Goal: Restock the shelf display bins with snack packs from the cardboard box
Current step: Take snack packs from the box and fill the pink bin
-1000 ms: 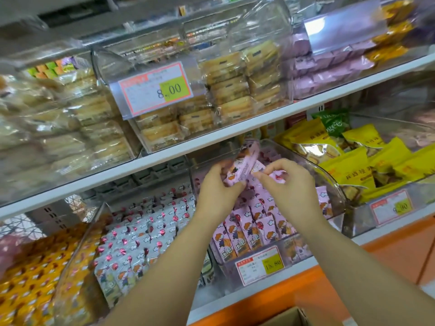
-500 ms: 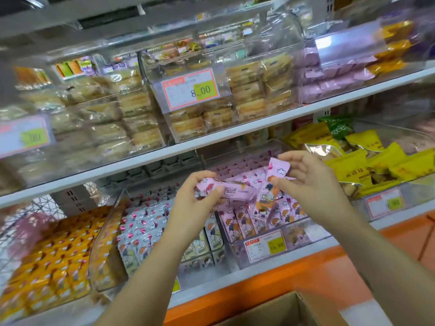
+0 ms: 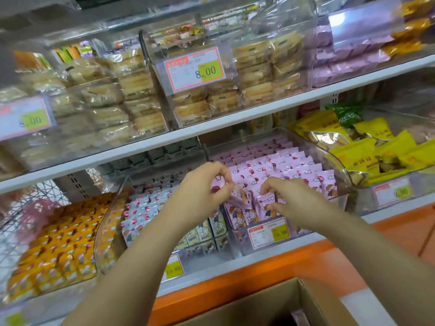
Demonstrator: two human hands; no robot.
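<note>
- The left hand [image 3: 204, 188] pinches 1 pink pack [image 3: 218, 182] with its thumb and fingers. It holds the pack over the left front corner of the bin [image 3: 341, 170].
- The right hand [image 3: 290, 196] curls its fingers round the top of a front pack [image 3: 264, 203]. That pack stands up in the first row of the same bin.
- The 2 hands are near each other but do not touch.
- The bin is clear and sits on the lower shelf [image 3: 386, 214]. It is full of pink packs [image 3: 284, 168] that stand in neat rows.
- A tag [image 3: 268, 231] on the front of the bin reads 15.80.
- The box [image 3: 259, 309] is brown and open on top. It sits below the hands at the bottom edge. It is too dark inside to tell what it holds.
- Just left of the bin are white packs [image 3: 143, 208], and past them orange packs [image 3: 58, 236].
- To the right lie yellow bags [image 3: 367, 151].
- On the upper shelf [image 3: 259, 116] are cakes [image 3: 254, 67] in clear wrap, with a big tag [image 3: 195, 69] that reads 8.00.
</note>
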